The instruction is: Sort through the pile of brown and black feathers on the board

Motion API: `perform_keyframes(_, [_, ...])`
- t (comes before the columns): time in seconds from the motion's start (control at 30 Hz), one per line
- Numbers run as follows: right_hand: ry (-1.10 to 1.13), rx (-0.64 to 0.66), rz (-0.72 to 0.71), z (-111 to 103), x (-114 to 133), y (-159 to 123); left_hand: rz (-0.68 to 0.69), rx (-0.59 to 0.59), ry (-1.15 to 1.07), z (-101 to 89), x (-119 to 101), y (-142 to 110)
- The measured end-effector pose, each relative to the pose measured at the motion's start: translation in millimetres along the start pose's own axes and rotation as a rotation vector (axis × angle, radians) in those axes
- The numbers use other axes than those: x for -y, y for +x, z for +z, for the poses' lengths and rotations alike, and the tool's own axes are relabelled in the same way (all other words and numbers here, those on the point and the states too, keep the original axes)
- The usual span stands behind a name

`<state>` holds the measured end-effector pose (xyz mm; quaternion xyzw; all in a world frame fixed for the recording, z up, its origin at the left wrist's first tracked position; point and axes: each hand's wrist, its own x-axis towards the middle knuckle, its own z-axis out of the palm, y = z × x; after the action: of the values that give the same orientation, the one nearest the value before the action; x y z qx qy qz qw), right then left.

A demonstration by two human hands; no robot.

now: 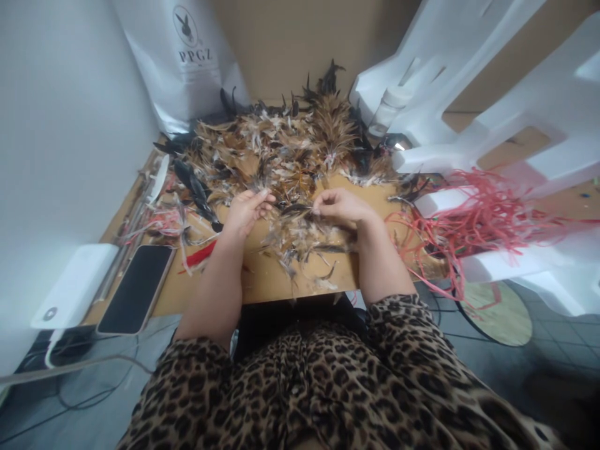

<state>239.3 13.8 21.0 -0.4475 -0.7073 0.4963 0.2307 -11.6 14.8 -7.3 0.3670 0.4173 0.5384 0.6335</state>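
Note:
My left hand is closed in a pinch at the front of a brown, white and black feather pile. Greyish fluff shows right by its thumb, but what the fingertips hold, if anything, is too blurred to name. Opposite it, my right hand pinches a dark feather between thumb and forefinger, its length pointing toward the left hand. Below and between both hands, loose pale-brown feathers lie scattered on the wooden table.
At left are a phone, a white power bank with a cable, and a red strip. Tangled red strings hang over white foam pieces at right, near a bottle. A silvery bag stands behind.

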Motion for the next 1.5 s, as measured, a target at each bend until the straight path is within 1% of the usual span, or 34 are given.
perform_keyframes(0.07, [0.145,0.003,0.017,-9,-2,-7,0.007,-0.017,-0.001,-1.4,0,1])
perform_keyframes(0.13, [0.213,0.033,0.040,-15,-2,-13,0.021,-0.022,-0.001,-2.8,0,1])
perform_keyframes(0.3, [0.180,0.163,0.066,-16,2,-17,0.035,-0.027,-0.006,-5.3,0,1])
perform_keyframes(0.4, [0.166,0.181,0.072,-15,3,-18,0.039,-0.044,-0.025,-6.0,0,2])
perform_keyframes(0.47, [0.190,0.129,0.084,-14,1,-17,0.035,-0.043,-0.032,-6.5,0,3])
perform_keyframes(0.57, [0.233,-0.058,0.076,-13,-6,-11,0.035,-0.028,-0.045,-6.9,0,3])
perform_keyframes(0.63, [0.212,-0.181,0.054,-11,-10,-5,0.042,-0.024,-0.047,-6.7,0,3])
perform_keyframes(0.67, [0.189,-0.223,0.044,-9,-10,-2,0.044,-0.024,-0.046,-6.4,0,2])
perform_keyframes(0.73, [0.125,-0.232,0.029,-6,-8,4,0.045,-0.027,-0.046,-5.8,-1,2])
perform_keyframes(0.83, [-0.040,-0.143,-0.009,4,3,14,0.042,-0.039,-0.055,-5.2,-1,2])
perform_keyframes(0.93, [-0.225,-0.062,-0.074,18,14,27,0.035,-0.052,-0.059,-6.2,-2,3])
perform_keyframes(1.0, [-0.348,-0.038,-0.099,29,18,36,0.035,-0.055,-0.059,-7.2,-1,4])
perform_keyframes(1.07, [-0.421,-0.003,-0.114,38,21,44,0.032,-0.055,-0.062,-7.7,-2,5])
perform_keyframes(1.1, [-0.426,0.037,-0.115,42,21,45,0.029,-0.056,-0.063,-7.7,-2,5])
perform_keyframes(1.17, [-0.349,0.179,-0.096,45,21,46,0.026,-0.059,-0.065,-7.4,-2,5])
perform_keyframes(1.23, [-0.183,0.295,-0.050,43,21,42,0.027,-0.060,-0.065,-7.3,-2,5])
perform_keyframes(1.27, [-0.091,0.303,-0.028,40,21,39,0.030,-0.059,-0.066,-7.3,-2,5])
perform_keyframes(1.3, [-0.011,0.265,-0.011,37,20,37,0.034,-0.056,-0.066,-7.5,-1,5])
perform_keyframes(1.37, [0.086,0.090,0.011,27,19,33,0.041,-0.049,-0.068,-8.1,-1,5])
perform_keyframes(1.43, [0.094,-0.088,0.027,18,17,31,0.049,-0.050,-0.075,-8.7,-1,6])
perform_keyframes(1.5, [0.036,-0.194,0.038,13,15,32,0.053,-0.058,-0.081,-8.9,-2,5])
